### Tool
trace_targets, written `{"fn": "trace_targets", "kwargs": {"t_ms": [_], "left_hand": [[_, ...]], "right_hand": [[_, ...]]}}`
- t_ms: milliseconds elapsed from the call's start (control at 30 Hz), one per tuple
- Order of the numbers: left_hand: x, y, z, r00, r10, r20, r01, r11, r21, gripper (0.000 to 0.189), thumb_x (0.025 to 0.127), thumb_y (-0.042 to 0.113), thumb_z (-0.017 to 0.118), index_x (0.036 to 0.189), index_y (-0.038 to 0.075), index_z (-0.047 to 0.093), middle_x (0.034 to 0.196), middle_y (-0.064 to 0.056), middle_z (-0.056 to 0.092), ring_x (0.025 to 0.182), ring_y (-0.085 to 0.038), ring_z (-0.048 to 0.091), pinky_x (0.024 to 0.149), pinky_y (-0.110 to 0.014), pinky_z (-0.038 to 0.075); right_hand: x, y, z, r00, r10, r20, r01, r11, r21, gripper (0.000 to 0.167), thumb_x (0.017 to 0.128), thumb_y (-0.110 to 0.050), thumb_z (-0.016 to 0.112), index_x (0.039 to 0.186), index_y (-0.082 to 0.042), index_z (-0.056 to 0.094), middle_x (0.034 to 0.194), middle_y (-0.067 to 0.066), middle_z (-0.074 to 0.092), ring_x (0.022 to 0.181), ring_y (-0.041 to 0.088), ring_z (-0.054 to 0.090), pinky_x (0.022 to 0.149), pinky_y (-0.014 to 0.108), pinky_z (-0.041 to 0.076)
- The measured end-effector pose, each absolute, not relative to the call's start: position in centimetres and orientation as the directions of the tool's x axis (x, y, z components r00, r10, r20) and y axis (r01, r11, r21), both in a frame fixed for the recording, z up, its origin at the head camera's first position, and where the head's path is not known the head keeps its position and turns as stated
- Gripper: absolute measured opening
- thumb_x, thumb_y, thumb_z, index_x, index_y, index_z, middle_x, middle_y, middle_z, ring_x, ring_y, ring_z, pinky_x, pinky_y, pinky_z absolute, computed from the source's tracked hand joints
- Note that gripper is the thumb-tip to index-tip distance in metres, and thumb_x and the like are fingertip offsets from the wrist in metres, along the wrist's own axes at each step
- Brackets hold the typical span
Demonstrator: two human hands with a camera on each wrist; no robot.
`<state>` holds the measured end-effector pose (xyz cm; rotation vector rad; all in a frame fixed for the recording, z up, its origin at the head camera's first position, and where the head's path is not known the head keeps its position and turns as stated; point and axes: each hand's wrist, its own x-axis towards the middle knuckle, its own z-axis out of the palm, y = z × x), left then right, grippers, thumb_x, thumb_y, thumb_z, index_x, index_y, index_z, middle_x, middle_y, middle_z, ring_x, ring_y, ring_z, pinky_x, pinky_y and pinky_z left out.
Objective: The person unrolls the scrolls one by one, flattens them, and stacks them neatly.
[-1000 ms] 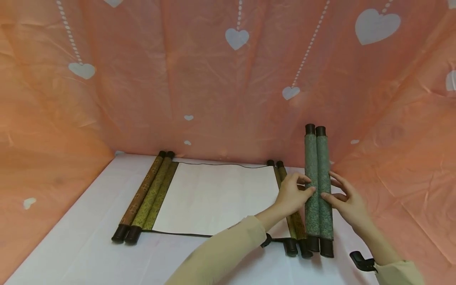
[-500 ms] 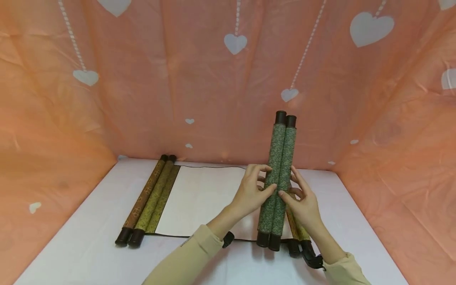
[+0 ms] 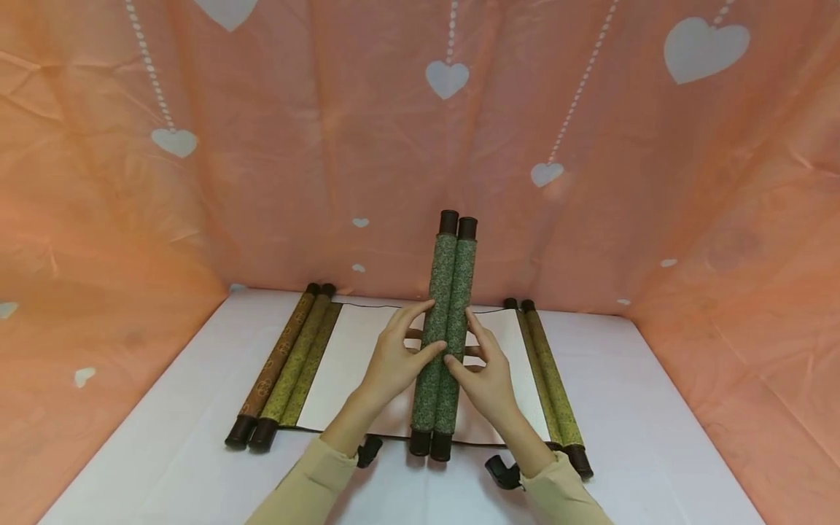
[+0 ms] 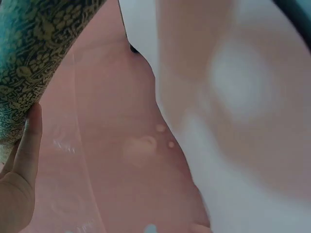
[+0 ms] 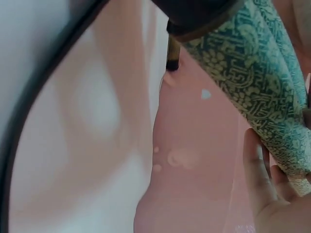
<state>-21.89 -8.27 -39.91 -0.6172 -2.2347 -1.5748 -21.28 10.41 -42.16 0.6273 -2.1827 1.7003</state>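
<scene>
A green patterned scroll (image 3: 441,273) with dark end knobs, rolled up into two rolls lying side by side, is held tilted above the white sheet of an opened scroll (image 3: 361,350). My left hand (image 3: 392,361) grips its left roll, thumb in front and fingers along the outer side. On the right roll, my right hand (image 3: 488,372) holds in the same way, the two thumbs close together at the middle. The left wrist view has the green cloth (image 4: 36,53) with a finger against it. Patterned cloth and a dark knob (image 5: 199,14) fill the upper right wrist view.
Along the opened scroll's left side lie a yellow-green roll (image 3: 295,364) and a brown patterned roll (image 3: 278,357). Another yellow-green roll (image 3: 553,379) lies at its right side. Orange-pink sheeting with hearts (image 3: 367,168) walls the white table (image 3: 656,437).
Both hands have carried the green scroll left, from beside the opened scroll's right end to over its middle. Its two rolls, slightly apart before, now sit close together.
</scene>
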Motion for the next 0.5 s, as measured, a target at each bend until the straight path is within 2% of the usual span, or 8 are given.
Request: {"fn": "trace_targets", "kwargs": {"t_ms": [233,500], "left_hand": [[-21.8,-9.3,-41.0,-0.866,0.100,0.490,0.497,0.285,0.819,0.068,0.092,0.007,0.081,0.152,0.022,0.053,0.149,-0.007,0.053,0.104,-0.033,0.069,0.077,-0.032,0.061],[-22.2,-9.1,-42.1,-0.843,0.119,0.524,0.532,0.322,0.783,0.065,0.096,-0.001,0.068,0.154,0.020,0.049,0.149,-0.013,0.050,0.104,-0.033,0.066,0.077,-0.033,0.061]], "right_hand": [[-21.4,9.1,-43.0,-0.858,-0.161,0.487,-0.511,0.171,-0.843,0.083,0.092,0.001,0.076,0.163,-0.014,0.037,0.151,0.019,0.048,0.103,0.038,0.069,0.076,0.028,0.060],[-21.2,9.6,-43.3,-0.866,-0.146,0.478,-0.498,0.167,-0.851,0.085,0.090,0.006,0.070,0.163,-0.022,0.037,0.154,0.017,0.047,0.100,0.030,0.067,0.073,0.029,0.060]]}}
